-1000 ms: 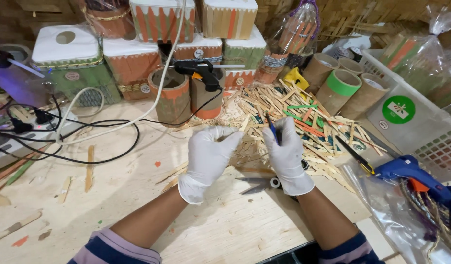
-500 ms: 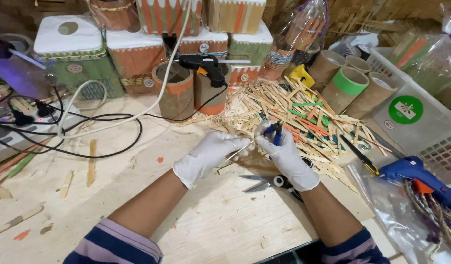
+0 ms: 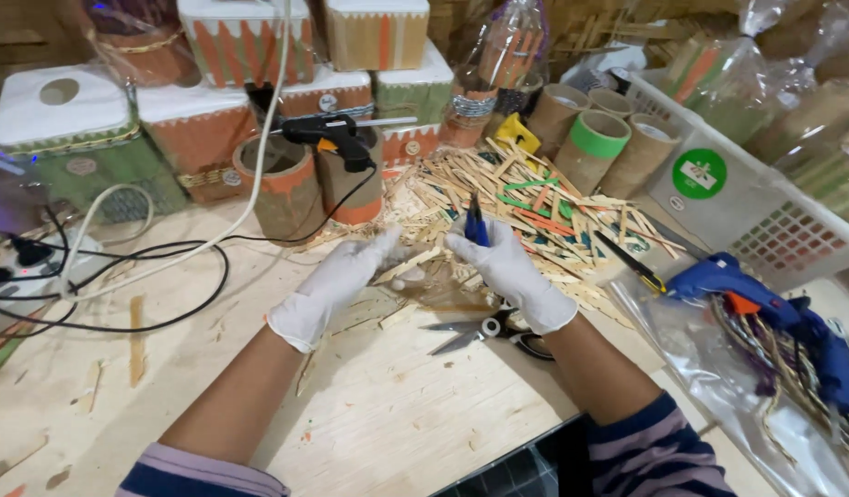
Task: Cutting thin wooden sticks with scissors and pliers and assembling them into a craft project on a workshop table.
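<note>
Two white-gloved hands meet at the middle of the frame over a wooden stick [image 3: 408, 267], which lies slanted between them just above the tabletop. The left hand [image 3: 337, 281] pinches the stick's lower end with its fingertips closed on it. The right hand [image 3: 507, 267] is curled shut around a blue-handled tool [image 3: 475, 223], whose handles stick up out of the fist; its working end is hidden. Just below the right hand, a pair of scissors [image 3: 484, 331] lies open on the pale wooden table [image 3: 378, 414]. Behind both hands, toward the upper middle, spreads a heap of sticks [image 3: 544, 207], plain, green and orange. A black glue gun [image 3: 328, 133] rests on cardboard tubes at upper centre; a blue glue gun [image 3: 733, 281] lies at the right edge on a clear plastic bag [image 3: 719, 368].
</note>
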